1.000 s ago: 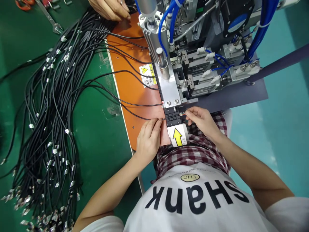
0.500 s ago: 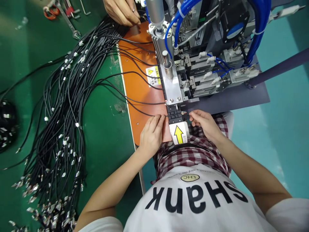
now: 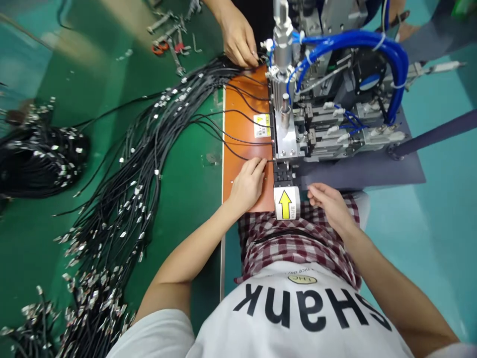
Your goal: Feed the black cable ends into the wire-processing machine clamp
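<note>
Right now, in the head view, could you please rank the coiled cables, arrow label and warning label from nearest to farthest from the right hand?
1. Arrow label, just left of the right hand.
2. Warning label, farther up-left, on the orange board.
3. Coiled cables, at the far left.

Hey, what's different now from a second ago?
The right hand let go of the nearest cable and sits apart. That cable shifted the way the yellow arrow points, toward the metal bar; the left hand went along. The other person's hand stayed by the far end of the orange board.
</note>
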`<state>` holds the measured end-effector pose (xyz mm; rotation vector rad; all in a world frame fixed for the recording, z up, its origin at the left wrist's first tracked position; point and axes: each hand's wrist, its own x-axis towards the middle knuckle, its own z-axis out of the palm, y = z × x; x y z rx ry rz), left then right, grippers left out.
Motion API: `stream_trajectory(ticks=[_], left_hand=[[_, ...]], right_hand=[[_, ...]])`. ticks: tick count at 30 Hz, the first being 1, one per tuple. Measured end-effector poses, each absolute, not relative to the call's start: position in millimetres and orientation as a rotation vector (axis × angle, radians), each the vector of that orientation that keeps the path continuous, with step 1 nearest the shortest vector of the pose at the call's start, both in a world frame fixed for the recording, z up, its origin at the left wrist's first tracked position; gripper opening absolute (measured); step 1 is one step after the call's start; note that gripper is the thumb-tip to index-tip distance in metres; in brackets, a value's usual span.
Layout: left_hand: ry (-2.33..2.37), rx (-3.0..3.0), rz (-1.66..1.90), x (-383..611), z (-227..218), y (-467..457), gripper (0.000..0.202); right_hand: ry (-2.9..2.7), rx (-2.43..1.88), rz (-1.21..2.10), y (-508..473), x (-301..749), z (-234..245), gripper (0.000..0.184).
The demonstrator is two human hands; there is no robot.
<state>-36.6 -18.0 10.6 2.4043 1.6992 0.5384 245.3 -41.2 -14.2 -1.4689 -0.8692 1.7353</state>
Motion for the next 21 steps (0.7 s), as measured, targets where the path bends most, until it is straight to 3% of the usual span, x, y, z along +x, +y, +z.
stream_trajectory(ticks=[8,15,21], left_hand=[[1.876,2.445,0.094,-124,34,47,0.035],[1.923,2.448,0.038,-115,40,72,0.033],[2.369,2.155,0.007,-195,69,89,0.046]], right_hand=[[-0.839,-1.52,1.728,-57,270,-19,0.036],[-0.825,-1.552,1.732,-60,271,-22,0.039],[-0.859,-1.605,1.704,-58,286,-25,0.037]])
